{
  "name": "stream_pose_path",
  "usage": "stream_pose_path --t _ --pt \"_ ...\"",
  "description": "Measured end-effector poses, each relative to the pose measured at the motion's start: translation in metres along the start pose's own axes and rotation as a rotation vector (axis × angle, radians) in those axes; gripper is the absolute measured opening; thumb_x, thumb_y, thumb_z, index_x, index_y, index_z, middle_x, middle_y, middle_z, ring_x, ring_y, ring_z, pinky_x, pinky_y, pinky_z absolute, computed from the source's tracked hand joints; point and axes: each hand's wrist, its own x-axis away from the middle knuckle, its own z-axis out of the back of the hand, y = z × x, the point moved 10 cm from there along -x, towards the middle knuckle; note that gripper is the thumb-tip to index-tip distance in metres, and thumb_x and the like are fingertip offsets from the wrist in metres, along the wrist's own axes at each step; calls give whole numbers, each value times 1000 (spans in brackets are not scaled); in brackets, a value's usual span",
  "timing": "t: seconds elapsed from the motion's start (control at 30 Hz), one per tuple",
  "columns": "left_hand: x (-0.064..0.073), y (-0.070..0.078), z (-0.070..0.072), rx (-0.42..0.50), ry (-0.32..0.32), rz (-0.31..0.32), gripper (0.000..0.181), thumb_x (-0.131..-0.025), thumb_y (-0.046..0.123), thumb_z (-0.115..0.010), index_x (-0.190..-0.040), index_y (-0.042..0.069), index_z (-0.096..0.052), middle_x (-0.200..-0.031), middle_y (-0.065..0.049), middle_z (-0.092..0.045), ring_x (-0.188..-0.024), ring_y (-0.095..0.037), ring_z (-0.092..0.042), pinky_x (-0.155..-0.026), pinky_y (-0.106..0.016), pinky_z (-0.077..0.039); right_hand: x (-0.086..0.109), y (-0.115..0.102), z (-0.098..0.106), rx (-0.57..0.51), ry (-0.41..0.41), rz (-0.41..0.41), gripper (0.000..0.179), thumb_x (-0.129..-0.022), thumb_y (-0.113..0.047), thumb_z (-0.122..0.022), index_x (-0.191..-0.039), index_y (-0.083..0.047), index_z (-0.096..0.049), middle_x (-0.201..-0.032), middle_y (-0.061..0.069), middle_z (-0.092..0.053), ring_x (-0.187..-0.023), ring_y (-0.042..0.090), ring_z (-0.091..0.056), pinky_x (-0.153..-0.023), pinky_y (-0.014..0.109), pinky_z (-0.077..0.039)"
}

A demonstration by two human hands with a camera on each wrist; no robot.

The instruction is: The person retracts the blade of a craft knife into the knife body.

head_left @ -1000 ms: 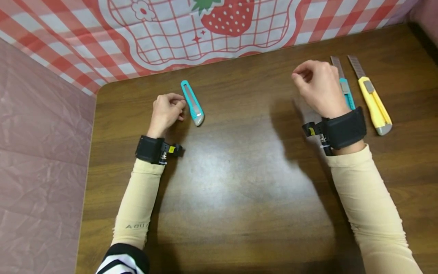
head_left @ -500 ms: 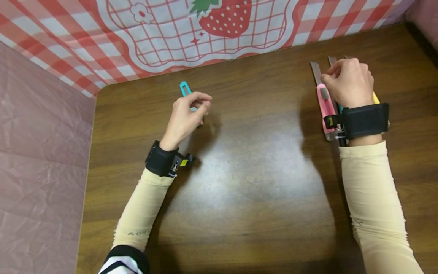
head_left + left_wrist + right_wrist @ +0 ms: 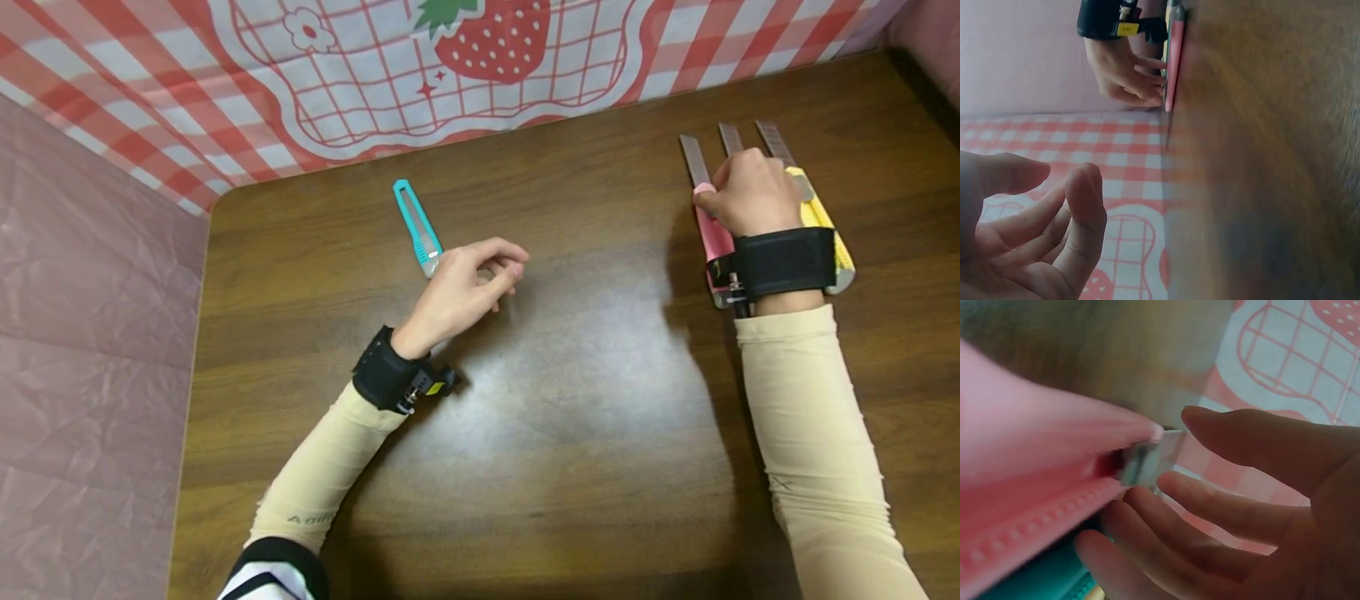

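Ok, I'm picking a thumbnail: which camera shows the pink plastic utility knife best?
The head view: the pink plastic utility knife shows from blade tip to grey end cap, though the right hand partly covers it. Left wrist: small, edge-on. Right wrist: a cropped, blurry close-up.

The brown wood-grained tabletop (image 3: pixel 562 500) looks glossy. The long pink cutter handle (image 3: pixel 717 240) seems plastic, its flat grey blade (image 3: pixel 695 160) metal.
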Motion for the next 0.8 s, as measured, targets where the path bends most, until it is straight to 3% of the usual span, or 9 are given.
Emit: stream_pose_path --t 0.13,0.2,0.3,0.53,0.67,0.8 --pt "-4 -20 -11 29 -24 -26 14 -93 9 -56 -103 4 -63 -79 -14 -64 -58 -20 -59 -44 -26 -52 -3 1 -3 41 -9 -8 30 -84 -21 -60 -71 6 -62 -59 18 -54 -62 34 -48 -47 43 -35" --pt "-4 -23 -13 34 -35 -30 15 -93 10 -56 -104 4 -63 -78 -12 -64 -58 -21 -59 -44 -27 -52 -5 0 -4 54 -11 -13 33 -82 -20 -61 -58 1 -56 -52 11 -48 -60 32 -46 -46 42 -32" --pt "-4 -24 -15 30 -47 -37 16 -94 12 -55 -105 5 -63 -76 -9 -64 -57 -21 -59 -44 -28 -52 -6 0 -7 58 -20 -20 35 -81 -19 -63 -53 -2 -50 -50 7 -43 -58 31 -43 -45 41 -32" --pt "-3 -23 -17 31 -59 -39 16 -94 13 -56 -106 6 -63 -75 -8 -64 -56 -20 -59 -44 -28 -52 -2 -2 -10 44 -49 -44 35 -81 -24 -64 -68 7 -55 -56 13 -46 -59 32 -45 -48 42 -35" --pt "-3 -24 -17 32 -62 -40 16 -94 13 -55 -106 5 -63 -75 -11 -65 -56 -20 -59 -44 -28 -52 1 -9 -6 -7 -31 -14 35 -82 -25 -64 -79 9 -61 -59 13 -51 -58 29 -46 -46 40 -36" --pt "-4 -24 -20 35 -67 -52 16 -94 12 -55 -106 4 -63 -75 -12 -65 -55 -19 -58 -44 -28 -52 6 -19 -1 -99 -21 31 38 -83 -25 -63 -98 10 -62 -74 19 -58 -63 27 -49 -44 34 -39"
